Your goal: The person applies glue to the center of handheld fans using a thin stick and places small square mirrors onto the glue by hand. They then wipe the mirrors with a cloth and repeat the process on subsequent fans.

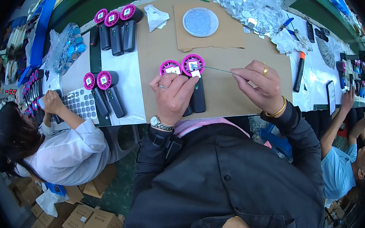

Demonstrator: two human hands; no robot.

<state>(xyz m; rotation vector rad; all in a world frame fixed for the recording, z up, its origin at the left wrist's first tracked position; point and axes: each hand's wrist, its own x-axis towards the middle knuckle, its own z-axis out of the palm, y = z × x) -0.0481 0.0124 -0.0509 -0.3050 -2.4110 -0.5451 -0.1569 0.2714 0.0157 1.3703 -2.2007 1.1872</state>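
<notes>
Two black handheld devices with round pink grille heads lie side by side before me: the right device (198, 96) and the left one, whose pink head (170, 66) shows while my hand covers most of its handle. My left hand (173, 97) is closed over them, a small white piece (195, 73) at its fingertips by the right device's neck. Between thumb and fingers, my right hand (260, 83) pinches a thin green stick (218, 69). The stick's tip reaches the right device's pink head (192, 65), where a pale square with a dark mark sits in the centre.
Beyond lies a round dish of pale gel (200, 22) on cardboard (231, 43). A heap of clear plastic pieces (246, 9) stands behind it. More devices (116, 38) lie to the left, an orange-and-black tool (299, 71) to the right. Co-workers sit on both sides.
</notes>
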